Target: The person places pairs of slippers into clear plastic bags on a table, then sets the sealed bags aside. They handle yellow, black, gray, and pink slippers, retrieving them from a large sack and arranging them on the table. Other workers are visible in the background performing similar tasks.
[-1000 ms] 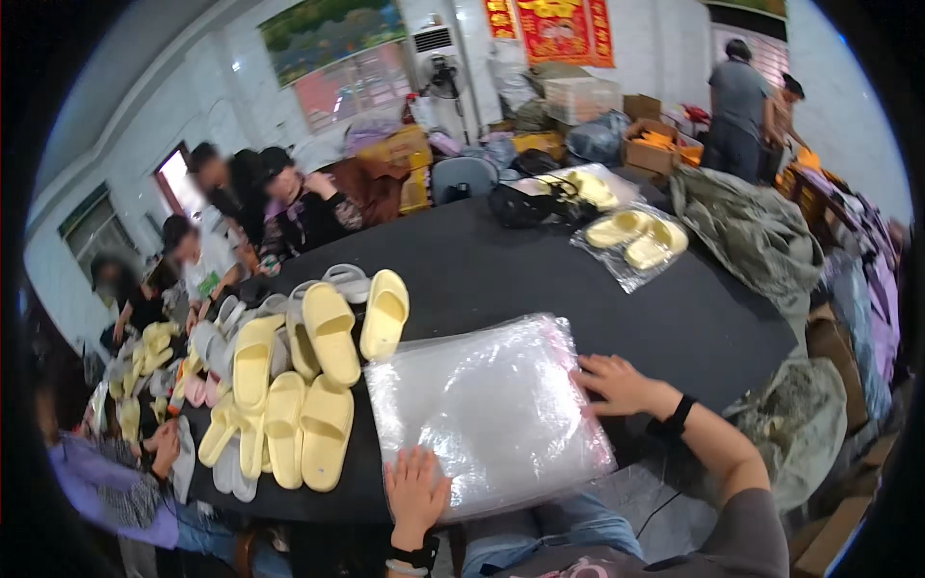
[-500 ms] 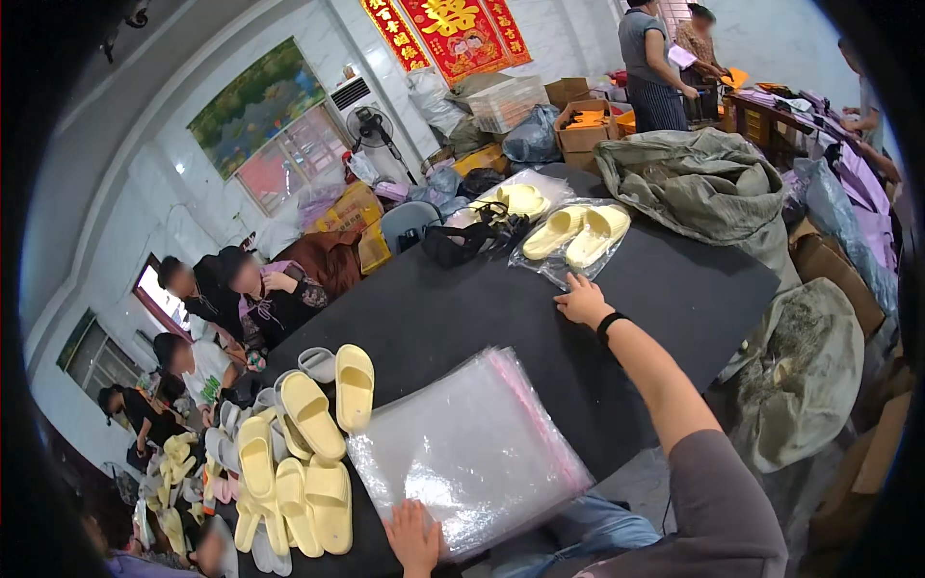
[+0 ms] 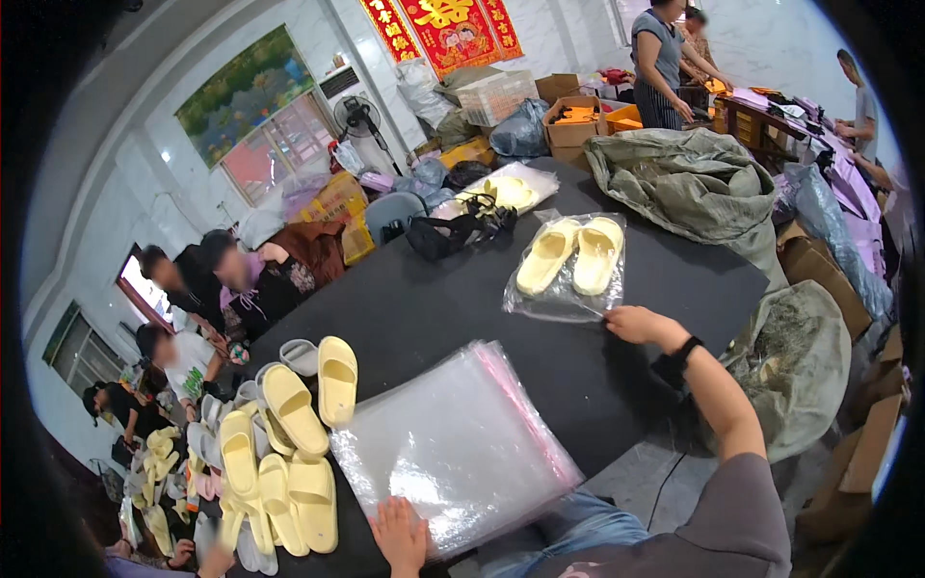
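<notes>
While the left grip [image 3: 400,535] lies flat on one stack of clear bags [image 3: 453,433], the right grip [image 3: 638,325] pinches one bag [image 3: 540,305] holding two yellow slippers [image 3: 597,256] beyond that stack on the black surface [image 3: 434,299], one fan [image 3: 357,117] farther behind.

Left hand [image 3: 399,538], bottom centre: cut off at the wrist by the lower edge. Right hand [image 3: 638,325], right of centre: palm out of sight. Yellow slippers [image 3: 314,506], lower left: overlapping, partly hiding grey slippers [image 3: 300,357]. Standing co-worker [image 3: 662,72], upper right: head cut by the upper edge. Orange items [image 3: 576,115] in carton [image 3: 568,141], above centre: too small to identify.
</notes>
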`<control>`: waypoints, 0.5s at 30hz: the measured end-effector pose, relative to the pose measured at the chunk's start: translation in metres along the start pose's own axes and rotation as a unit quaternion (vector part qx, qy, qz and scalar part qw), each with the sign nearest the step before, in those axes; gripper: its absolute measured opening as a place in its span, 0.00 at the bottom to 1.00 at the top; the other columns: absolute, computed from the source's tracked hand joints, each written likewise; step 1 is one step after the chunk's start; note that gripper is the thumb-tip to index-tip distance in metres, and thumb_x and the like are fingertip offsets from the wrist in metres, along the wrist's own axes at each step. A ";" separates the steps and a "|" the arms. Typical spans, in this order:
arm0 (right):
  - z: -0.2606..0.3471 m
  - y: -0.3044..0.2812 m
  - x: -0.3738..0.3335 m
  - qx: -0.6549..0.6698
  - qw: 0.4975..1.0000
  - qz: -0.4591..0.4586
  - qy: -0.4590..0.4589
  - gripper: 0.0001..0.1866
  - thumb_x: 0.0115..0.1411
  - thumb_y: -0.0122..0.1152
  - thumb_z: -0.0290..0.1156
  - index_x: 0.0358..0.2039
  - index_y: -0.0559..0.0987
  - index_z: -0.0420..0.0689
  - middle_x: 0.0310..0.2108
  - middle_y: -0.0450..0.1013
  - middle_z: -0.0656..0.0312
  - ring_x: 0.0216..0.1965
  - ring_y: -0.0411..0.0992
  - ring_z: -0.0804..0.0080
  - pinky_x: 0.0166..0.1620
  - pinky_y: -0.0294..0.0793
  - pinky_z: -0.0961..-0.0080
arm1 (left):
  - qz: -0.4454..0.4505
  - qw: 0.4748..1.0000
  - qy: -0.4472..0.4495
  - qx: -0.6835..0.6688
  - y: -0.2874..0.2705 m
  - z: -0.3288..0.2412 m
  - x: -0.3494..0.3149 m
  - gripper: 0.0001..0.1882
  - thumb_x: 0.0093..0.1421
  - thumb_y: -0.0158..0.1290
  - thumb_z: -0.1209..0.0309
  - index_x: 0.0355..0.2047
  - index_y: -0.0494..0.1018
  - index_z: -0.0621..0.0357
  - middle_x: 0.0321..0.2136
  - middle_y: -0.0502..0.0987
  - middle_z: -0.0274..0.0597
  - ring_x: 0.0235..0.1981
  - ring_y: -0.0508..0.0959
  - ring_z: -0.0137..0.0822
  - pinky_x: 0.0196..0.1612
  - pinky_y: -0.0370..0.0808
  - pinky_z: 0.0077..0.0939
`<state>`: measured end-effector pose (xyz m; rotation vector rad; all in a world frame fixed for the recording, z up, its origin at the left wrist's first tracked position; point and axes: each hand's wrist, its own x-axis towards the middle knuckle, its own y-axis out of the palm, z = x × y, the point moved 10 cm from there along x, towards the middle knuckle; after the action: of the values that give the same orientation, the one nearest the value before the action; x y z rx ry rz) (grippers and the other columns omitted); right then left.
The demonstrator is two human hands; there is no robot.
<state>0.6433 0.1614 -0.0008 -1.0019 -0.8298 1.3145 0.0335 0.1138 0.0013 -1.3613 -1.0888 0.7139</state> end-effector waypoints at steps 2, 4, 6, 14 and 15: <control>-0.010 -0.009 -0.064 -0.011 0.997 0.063 -0.033 0.22 0.67 0.43 0.38 0.53 0.73 0.37 0.57 0.67 0.51 0.59 0.65 0.54 0.60 0.65 0.63 | -0.005 1.000 0.006 -0.006 -0.003 -0.007 0.004 0.33 0.61 0.46 0.50 0.62 0.64 0.55 0.63 0.63 0.49 0.67 0.56 0.54 0.68 0.42 0.54; -0.031 -0.017 -0.118 0.094 0.992 0.088 0.014 0.21 0.69 0.44 0.37 0.53 0.73 0.34 0.58 0.67 0.49 0.60 0.64 0.54 0.62 0.61 0.67 | -0.002 1.000 0.003 0.003 -0.002 -0.005 0.003 0.33 0.62 0.45 0.50 0.62 0.64 0.56 0.63 0.63 0.49 0.67 0.55 0.53 0.68 0.41 0.53; -0.052 -0.031 -0.163 0.160 0.982 0.086 0.052 0.20 0.68 0.44 0.36 0.53 0.74 0.36 0.57 0.68 0.50 0.59 0.65 0.54 0.61 0.62 0.69 | -0.003 1.000 -0.003 0.007 -0.003 -0.002 -0.001 0.33 0.62 0.45 0.50 0.62 0.64 0.56 0.63 0.62 0.49 0.67 0.55 0.53 0.68 0.41 0.53; -0.096 -0.064 -0.232 0.157 0.961 -0.133 0.184 0.21 0.68 0.45 0.44 0.34 0.76 0.38 0.45 0.74 0.53 0.52 0.68 0.60 0.56 0.65 0.70 | 0.011 1.000 -0.022 0.000 -0.004 -0.001 -0.001 0.33 0.60 0.47 0.54 0.63 0.62 0.57 0.64 0.60 0.50 0.68 0.53 0.53 0.69 0.41 0.53; -0.108 -0.046 -0.238 0.298 0.918 -0.166 0.201 0.22 0.68 0.48 0.49 0.41 0.76 0.39 0.41 0.74 0.56 0.52 0.67 0.65 0.55 0.64 0.69 | 0.009 1.000 -0.017 -0.013 -0.004 -0.005 0.001 0.33 0.60 0.48 0.55 0.63 0.62 0.58 0.65 0.60 0.50 0.68 0.53 0.54 0.69 0.41 0.53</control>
<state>0.7365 -0.0865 0.0160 -0.5742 -0.2347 0.9297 0.0377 0.1125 0.0065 -1.3868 -1.1180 0.7412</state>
